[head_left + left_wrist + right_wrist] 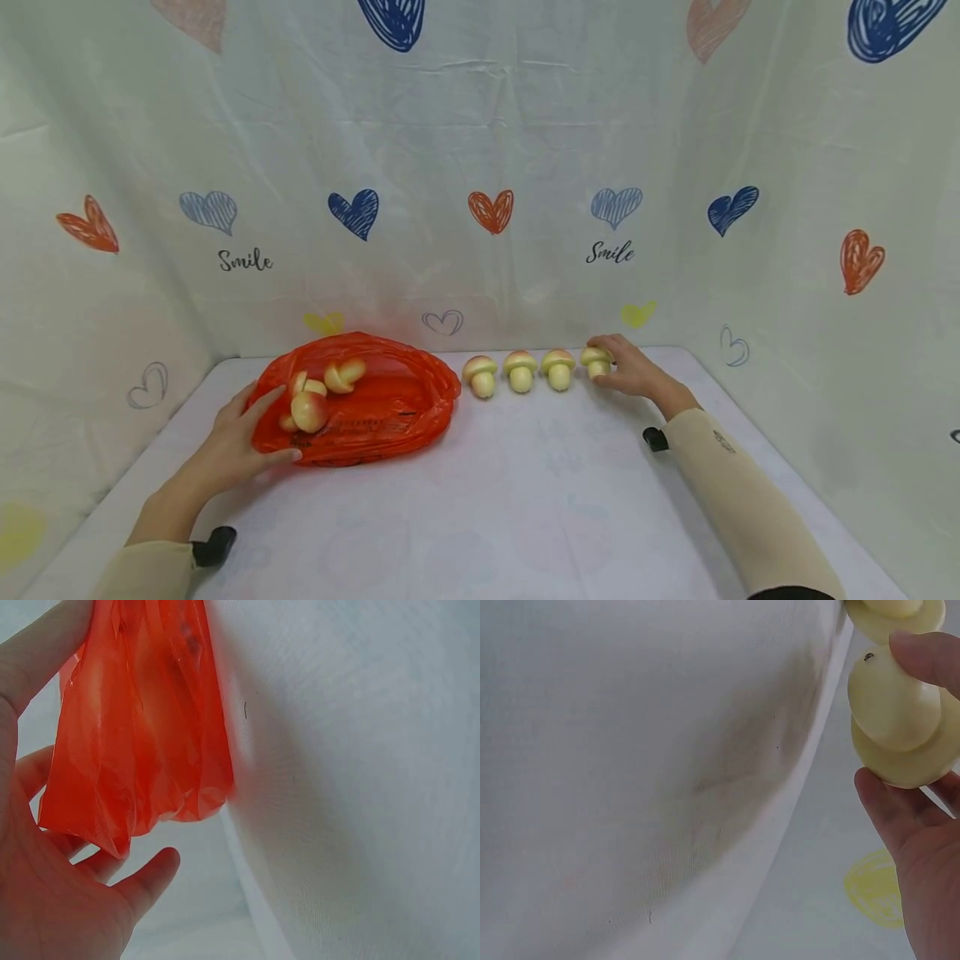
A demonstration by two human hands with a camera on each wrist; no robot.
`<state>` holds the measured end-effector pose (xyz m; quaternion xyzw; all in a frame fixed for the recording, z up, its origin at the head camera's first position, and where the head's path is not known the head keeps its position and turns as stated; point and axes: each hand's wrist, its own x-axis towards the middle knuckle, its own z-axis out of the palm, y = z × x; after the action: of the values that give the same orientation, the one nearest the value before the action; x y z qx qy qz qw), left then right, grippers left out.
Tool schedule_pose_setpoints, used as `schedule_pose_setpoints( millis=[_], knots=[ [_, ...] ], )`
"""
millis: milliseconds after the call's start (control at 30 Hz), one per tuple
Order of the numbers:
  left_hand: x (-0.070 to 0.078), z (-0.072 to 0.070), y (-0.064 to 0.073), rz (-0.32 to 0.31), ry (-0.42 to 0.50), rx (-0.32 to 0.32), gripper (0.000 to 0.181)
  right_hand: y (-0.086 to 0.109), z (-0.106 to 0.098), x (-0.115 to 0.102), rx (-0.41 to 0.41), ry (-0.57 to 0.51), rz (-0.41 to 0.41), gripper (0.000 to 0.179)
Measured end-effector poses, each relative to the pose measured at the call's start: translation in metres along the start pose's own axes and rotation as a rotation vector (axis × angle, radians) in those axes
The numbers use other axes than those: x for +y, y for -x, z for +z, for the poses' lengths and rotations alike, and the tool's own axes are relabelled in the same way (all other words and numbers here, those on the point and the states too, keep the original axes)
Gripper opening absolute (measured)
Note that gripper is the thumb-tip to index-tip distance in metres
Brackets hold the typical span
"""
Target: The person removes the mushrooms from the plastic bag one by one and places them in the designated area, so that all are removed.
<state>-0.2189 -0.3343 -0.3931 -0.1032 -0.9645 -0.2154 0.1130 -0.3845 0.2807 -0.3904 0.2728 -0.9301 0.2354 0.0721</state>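
Observation:
My right hand (633, 369) grips a toy mushroom (896, 705) at the right end of a row, thumb on one side and fingers on the other. The mushroom has a pale cap and a thick cream stem. Three more mushrooms (520, 372) with pinkish caps stand upright to its left. At the left, my left hand (232, 442) is spread against the near left side of an open red plastic bag (397, 446). Its fingers are apart, with the bag's crumpled side between them in the left wrist view. Several mushrooms (345, 375) lie in the bag's left part.
A white cloth covers the table (480, 525). Behind it, and along both sides, hangs a pale curtain (480, 275) printed with hearts and "Smile". The bag and the row sit near the table's back edge.

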Motion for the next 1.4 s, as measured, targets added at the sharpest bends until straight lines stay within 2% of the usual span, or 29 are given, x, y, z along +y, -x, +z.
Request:
schedule_pose_setpoints(
  millis=[400, 800, 967, 1267, 1400],
  knots=[
    [0.000, 0.002, 0.002, 0.007, 0.000, 0.017, 0.099, -0.006, 0.007, 0.006, -0.042, 0.000, 0.061, 0.061],
    [0.001, -0.001, 0.001, -0.021, 0.002, -0.012, 0.101, -0.007, 0.012, 0.010, -0.052, -0.003, 0.086, 0.063],
    [0.002, -0.001, 0.001, -0.010, 0.001, -0.004, 0.101, -0.007, 0.011, 0.009, -0.060, -0.014, 0.103, 0.064],
    [0.002, -0.002, 0.001, -0.020, 0.009, -0.018, 0.101, -0.007, 0.011, 0.005, -0.059, -0.021, 0.100, 0.065],
    [0.003, -0.001, 0.001, -0.020, 0.008, -0.016, 0.101, -0.004, 0.009, 0.003, -0.047, -0.023, 0.074, 0.067]
  ],
)
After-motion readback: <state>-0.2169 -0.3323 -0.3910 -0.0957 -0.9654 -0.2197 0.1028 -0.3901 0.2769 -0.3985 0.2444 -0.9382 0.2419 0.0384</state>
